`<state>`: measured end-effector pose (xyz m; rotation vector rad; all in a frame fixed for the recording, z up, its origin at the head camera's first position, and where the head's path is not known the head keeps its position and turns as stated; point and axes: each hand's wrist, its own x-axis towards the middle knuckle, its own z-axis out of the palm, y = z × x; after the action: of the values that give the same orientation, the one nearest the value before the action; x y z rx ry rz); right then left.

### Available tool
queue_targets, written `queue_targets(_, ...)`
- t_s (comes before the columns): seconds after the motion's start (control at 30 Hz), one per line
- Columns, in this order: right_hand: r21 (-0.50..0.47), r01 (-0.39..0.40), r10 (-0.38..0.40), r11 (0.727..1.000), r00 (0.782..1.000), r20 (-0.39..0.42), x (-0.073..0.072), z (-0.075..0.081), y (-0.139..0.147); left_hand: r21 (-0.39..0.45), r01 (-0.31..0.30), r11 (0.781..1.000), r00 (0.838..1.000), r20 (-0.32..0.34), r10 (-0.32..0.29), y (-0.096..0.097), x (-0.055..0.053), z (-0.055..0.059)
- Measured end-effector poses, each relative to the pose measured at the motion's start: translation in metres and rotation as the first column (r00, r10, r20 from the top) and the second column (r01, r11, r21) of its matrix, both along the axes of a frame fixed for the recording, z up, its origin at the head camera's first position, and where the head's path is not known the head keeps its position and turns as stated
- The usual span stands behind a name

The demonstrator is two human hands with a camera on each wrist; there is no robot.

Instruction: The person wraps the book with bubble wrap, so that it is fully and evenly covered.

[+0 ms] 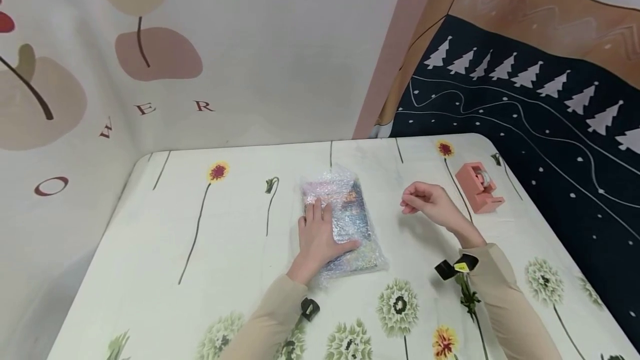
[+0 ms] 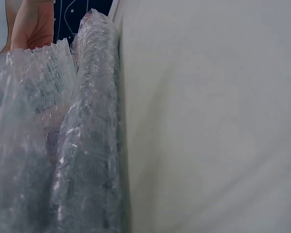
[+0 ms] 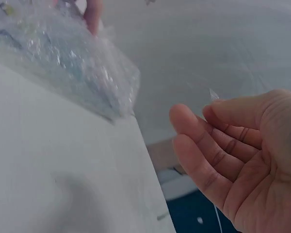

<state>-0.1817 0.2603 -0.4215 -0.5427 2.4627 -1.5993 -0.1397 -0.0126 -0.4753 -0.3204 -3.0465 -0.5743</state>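
Note:
A flat, colourful rectangular item wrapped in bubble wrap [image 1: 350,221] lies in the middle of the table. My left hand [image 1: 319,240] rests on its left part, fingers straight and thumb spread out to the right. In the left wrist view the bubble wrap [image 2: 94,121] stands up as a thick, crinkled edge over the table. To the right of the package, my right hand [image 1: 432,204] is raised above the table. Its thumb and a finger pinch a small clear piece of tape [image 3: 213,94], whose tip shows above the thumb in the right wrist view.
A pink tape dispenser [image 1: 477,188] with a roll in it stands at the table's right, beyond my right hand. The flower-print tablecloth [image 1: 235,260] covers the table. A pale curtain [image 1: 280,54] hangs behind, and dark cloth with white trees [image 1: 520,110] hangs at the right.

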Motion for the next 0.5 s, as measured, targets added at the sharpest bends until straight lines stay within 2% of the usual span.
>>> queue_targets(0.2, 0.003, -0.113, 0.113, 0.994, 0.991, -0.066, -0.008, -0.010, -0.029, -0.008, -0.001, 1.000, 1.000, -0.007, 0.001, 0.000, 0.001, 0.001)
queue_targets(0.33, 0.001, -0.196, 0.195, 0.981, 0.973, -0.126, -0.012, -0.020, -0.046, -0.012, 0.004, 1.000, 1.000, -0.017, -0.004, 0.000, 0.001, 0.001)
queue_targets(0.5, 0.011, -0.253, 0.251, 0.967, 0.952, -0.174, -0.014, -0.029, -0.063, -0.006, 0.004, 1.000, 1.000, -0.020, -0.004, 0.000, 0.001, 0.001)
